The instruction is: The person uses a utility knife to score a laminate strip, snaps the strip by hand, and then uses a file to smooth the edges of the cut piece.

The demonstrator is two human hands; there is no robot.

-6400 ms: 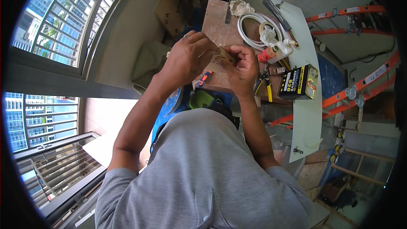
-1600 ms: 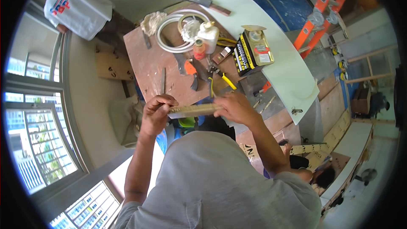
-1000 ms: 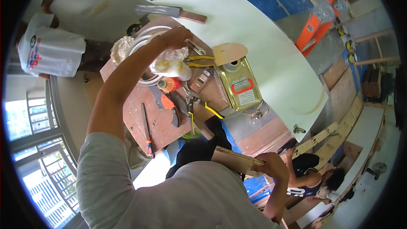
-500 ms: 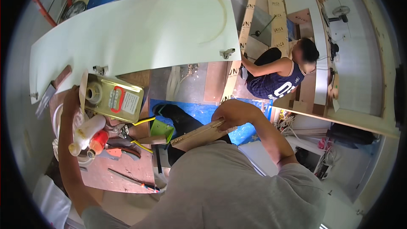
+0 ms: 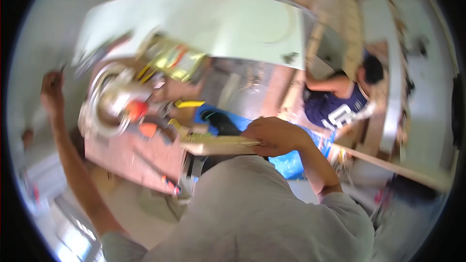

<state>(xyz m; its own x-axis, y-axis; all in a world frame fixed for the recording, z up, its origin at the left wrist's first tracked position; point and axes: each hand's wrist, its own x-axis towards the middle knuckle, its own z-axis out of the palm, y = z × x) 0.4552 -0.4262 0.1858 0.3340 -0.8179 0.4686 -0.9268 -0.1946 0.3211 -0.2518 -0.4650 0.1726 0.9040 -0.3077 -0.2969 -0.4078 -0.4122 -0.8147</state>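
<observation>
Pale tan, flat wooden piece (image 5: pixel 221 146) lies just beyond our grey cloth shirt (image 5: pixel 252 208), its right end pinched in our bare right hand (image 5: pixel 274 136). Its long axis runs nine to three o'clock, free end toward nine. It looks attached to nothing; how much work is done or left we cannot tell. Past the reddish-brown wooden worktop (image 5: pixel 114 157), between nine and ten o'clock, our left hand (image 5: pixel 52 92) is raised, blur hiding its grip.

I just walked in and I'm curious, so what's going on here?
The person's right hand holds a wooden board near the body. The left hand is stretched out past the worktable, perhaps with something small, too blurred to name. A slim, orange-handled tool lies on the worktable. A co-worker is at the right.
</observation>
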